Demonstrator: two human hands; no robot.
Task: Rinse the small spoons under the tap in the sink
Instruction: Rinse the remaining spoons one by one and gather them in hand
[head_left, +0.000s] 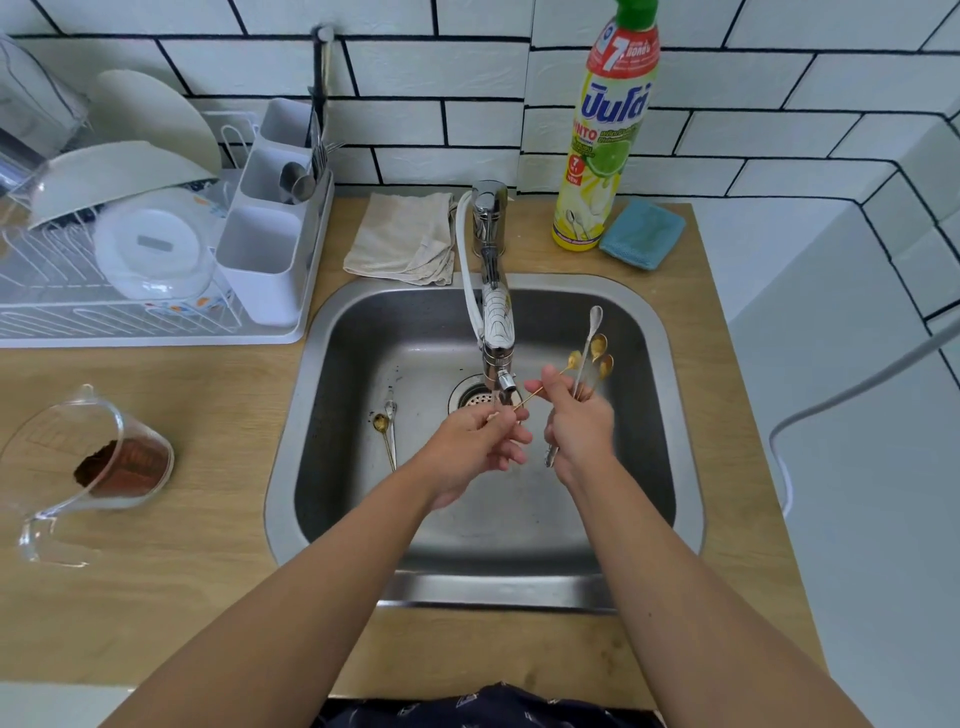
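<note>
1. We hold a bunch of small spoons (592, 358) upright in our right hand (579, 428), fingers curled round the handles — bowls fanned above the fist, apparently kept apart from the unrinsed.
2. Our left hand (480, 441) pinches one gold spoon (550, 382) by its handle end, just under the tap (496, 332).
3. Two more spoons (387, 423) lie on the floor of the sink (519, 525) — both forearms reach in over its front rim.

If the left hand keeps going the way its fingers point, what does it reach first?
The left hand points up and right along its gold spoon. Likely first: the right hand with its bunch of spoons, though depth is unclear.
</note>
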